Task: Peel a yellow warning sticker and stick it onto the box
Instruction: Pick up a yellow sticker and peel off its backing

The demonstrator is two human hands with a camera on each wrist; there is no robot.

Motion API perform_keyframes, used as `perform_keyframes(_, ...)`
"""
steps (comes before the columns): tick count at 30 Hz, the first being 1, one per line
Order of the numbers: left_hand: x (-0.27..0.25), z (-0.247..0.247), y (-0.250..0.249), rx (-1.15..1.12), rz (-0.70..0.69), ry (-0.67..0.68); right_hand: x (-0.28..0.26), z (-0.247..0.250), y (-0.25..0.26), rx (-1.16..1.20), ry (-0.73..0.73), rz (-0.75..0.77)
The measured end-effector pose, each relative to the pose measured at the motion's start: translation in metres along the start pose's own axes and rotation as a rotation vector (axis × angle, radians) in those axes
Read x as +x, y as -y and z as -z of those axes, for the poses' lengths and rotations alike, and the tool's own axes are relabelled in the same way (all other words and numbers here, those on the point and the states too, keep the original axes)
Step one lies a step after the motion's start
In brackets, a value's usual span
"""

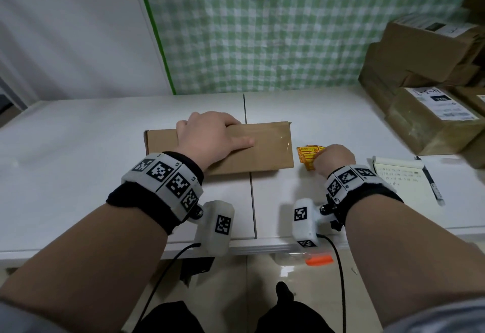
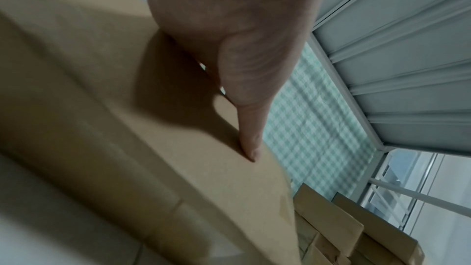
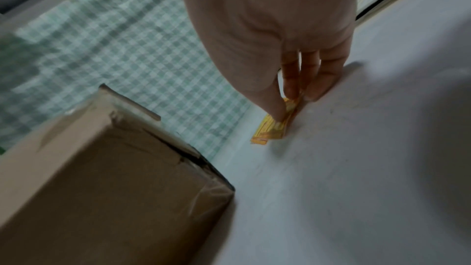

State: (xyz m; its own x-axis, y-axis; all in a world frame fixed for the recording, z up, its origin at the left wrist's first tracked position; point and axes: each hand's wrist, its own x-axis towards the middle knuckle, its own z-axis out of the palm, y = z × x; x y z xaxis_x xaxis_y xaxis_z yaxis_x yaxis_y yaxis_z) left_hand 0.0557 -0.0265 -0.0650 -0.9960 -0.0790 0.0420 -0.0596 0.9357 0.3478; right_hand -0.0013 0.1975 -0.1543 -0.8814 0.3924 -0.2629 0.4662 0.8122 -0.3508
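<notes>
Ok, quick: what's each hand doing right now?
Left hand: open, resting flat on the box.
Right hand: pinching the yellow stickers on the table.

You can read nothing for certain: print on the yellow stickers, the shipping label at two o'clock and the notepad's handwriting is too blurred.

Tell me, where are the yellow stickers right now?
In the head view the yellow stickers lie on the white table, just right of the cardboard box, under the fingertips of the right hand.
</notes>
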Motion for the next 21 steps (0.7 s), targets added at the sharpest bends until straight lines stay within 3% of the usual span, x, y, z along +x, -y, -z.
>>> perform_keyframes(4,-0.005,0.002,-0.003,-0.014,0.015,0.04,-0.002,0.0,-0.01,-0.026,-0.015,0.03)
perform_keyframes(6,-0.01,0.002,-0.005,-0.014,0.02,0.063,-0.006,-0.002,-0.014,0.072,-0.022,0.031)
perform_keyframes(11,-0.02,-0.001,-0.007,-0.018,0.02,0.097,-0.019,0.003,-0.009,0.139,0.06,0.015)
perform_keyframes(16,-0.018,-0.006,-0.002,-0.008,0.001,0.181,-0.009,-0.003,-0.002,-0.074,0.084,0.037)
perform_keyframes(21,-0.016,-0.014,-0.002,0.013,0.003,0.148,-0.018,0.005,-0.006,-0.195,0.081,0.135)
